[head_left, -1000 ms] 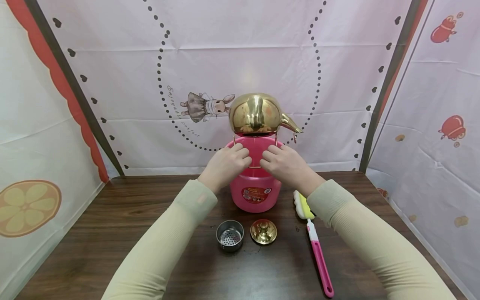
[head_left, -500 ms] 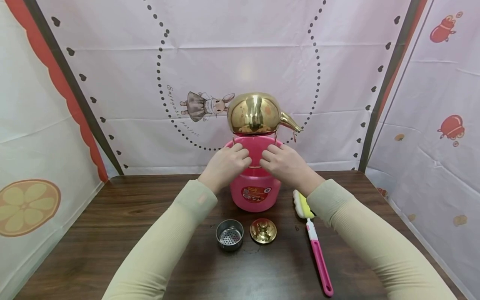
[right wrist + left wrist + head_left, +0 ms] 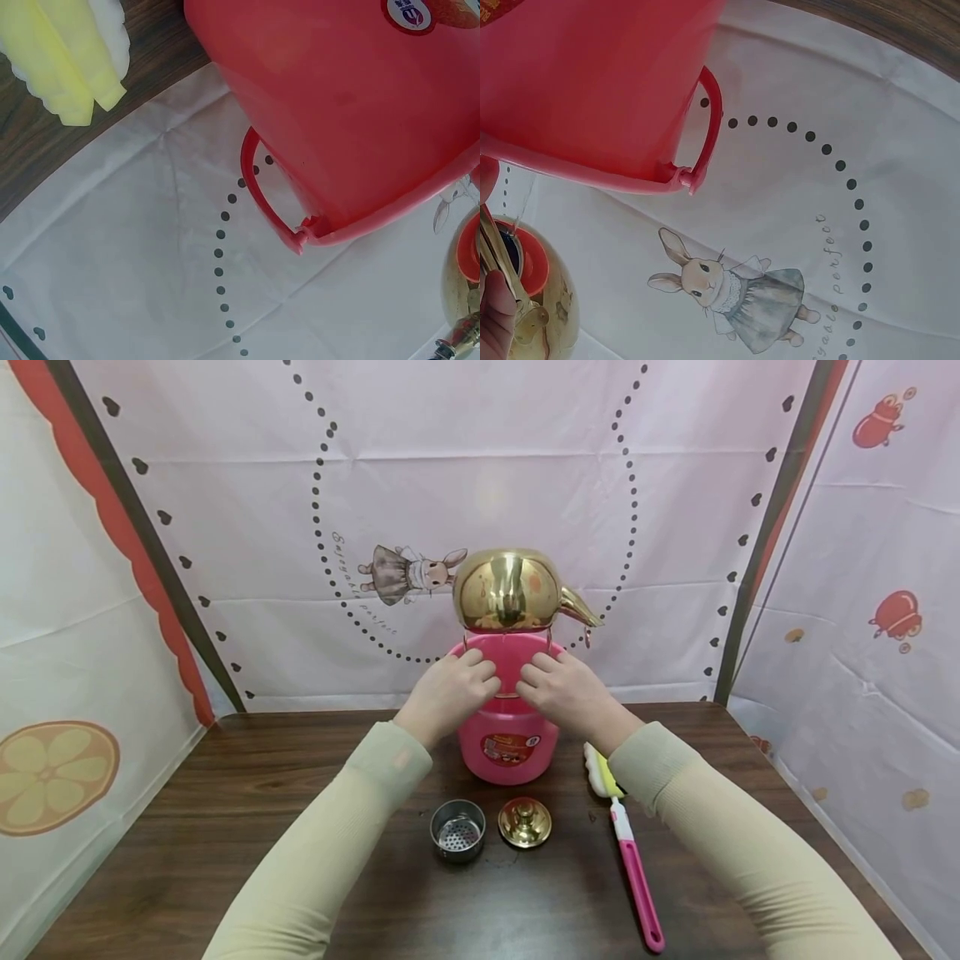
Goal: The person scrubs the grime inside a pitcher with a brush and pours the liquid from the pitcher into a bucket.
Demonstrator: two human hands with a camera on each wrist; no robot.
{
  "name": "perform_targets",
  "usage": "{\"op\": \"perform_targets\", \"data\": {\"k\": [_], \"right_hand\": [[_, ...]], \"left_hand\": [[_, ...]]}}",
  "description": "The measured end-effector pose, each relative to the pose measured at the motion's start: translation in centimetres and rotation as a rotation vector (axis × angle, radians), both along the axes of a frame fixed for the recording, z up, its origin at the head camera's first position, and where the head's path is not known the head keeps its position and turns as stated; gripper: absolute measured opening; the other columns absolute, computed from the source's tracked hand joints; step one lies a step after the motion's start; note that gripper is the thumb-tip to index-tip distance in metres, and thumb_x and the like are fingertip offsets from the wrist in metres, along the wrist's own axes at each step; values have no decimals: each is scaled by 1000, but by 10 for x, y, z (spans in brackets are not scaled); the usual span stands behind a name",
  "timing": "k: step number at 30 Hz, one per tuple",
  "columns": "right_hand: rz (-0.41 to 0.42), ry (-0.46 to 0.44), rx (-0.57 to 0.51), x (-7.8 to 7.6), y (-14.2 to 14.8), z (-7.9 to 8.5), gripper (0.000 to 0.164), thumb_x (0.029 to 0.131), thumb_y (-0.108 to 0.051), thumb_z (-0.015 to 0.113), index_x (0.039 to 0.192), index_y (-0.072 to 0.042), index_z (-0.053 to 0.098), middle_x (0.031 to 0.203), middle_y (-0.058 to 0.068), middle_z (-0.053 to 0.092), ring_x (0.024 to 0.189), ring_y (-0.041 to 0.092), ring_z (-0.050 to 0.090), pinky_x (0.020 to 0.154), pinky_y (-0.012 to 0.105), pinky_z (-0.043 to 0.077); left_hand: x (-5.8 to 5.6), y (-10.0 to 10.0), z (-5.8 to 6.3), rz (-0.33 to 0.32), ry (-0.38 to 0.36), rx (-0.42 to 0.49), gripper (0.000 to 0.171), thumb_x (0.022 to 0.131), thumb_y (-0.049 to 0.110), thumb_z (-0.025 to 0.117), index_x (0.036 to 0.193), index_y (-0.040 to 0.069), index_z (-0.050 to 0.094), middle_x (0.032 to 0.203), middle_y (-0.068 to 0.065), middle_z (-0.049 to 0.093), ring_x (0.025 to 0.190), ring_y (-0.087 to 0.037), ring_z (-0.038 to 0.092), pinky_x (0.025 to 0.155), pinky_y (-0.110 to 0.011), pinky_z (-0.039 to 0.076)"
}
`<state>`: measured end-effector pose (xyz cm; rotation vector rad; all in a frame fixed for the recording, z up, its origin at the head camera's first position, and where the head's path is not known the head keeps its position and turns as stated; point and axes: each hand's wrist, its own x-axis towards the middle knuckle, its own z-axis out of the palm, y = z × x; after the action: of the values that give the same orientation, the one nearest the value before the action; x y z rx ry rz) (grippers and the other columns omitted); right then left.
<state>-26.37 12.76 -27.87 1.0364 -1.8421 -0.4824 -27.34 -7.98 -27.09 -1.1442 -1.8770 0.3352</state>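
Note:
A shiny gold kettle hangs tipped over the pink bucket, its spout pointing down to the right. My left hand and right hand both grip its thin gold handle above the bucket's mouth. In the left wrist view, fingers curl round that handle. The kettle's mouth, ringed by an orange-red rim, faces the bucket, and a thin stream of water runs from it towards the bucket's rim. The inside of the kettle is hidden.
On the dark wooden table, nearer me, sit a metal strainer cup and a gold lid. A long-handled sponge brush lies at the right, under my right forearm. Printed cloth stands behind the table.
The dark mouth under the kettle shows less than a second ago; the kettle seems slightly more tipped. Both hands keep their grip on the handle, and the view has shifted slightly.

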Motion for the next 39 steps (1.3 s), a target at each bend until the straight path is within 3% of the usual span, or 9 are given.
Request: {"op": "perform_targets", "data": {"k": [21, 30, 39], "right_hand": [[18, 57, -6, -5, -2, -7, 24, 85, 5, 52, 70, -11, 61, 74, 1, 59, 71, 21, 52, 61, 32, 48], [62, 103, -38, -9, -2, -10, 32, 89, 5, 42, 67, -12, 60, 70, 0, 57, 68, 22, 53, 57, 32, 45], [98, 151, -86, -12, -3, -14, 32, 89, 4, 42, 66, -10, 58, 69, 1, 57, 68, 22, 52, 59, 34, 45]], "left_hand": [[-2, -1, -4, -32, 59, 34, 23, 82, -5, 61, 68, 12, 67, 72, -1, 63, 72, -21, 53, 64, -27, 48], [-4, 0, -7, -30, 81, 51, 23, 83, -3, 59, 68, 13, 67, 70, 1, 62, 71, -21, 52, 69, -29, 49], [-5, 0, -6, -31, 112, 56, 25, 84, -4, 57, 68, 13, 67, 70, 1, 62, 72, -21, 53, 75, -33, 52]]}}
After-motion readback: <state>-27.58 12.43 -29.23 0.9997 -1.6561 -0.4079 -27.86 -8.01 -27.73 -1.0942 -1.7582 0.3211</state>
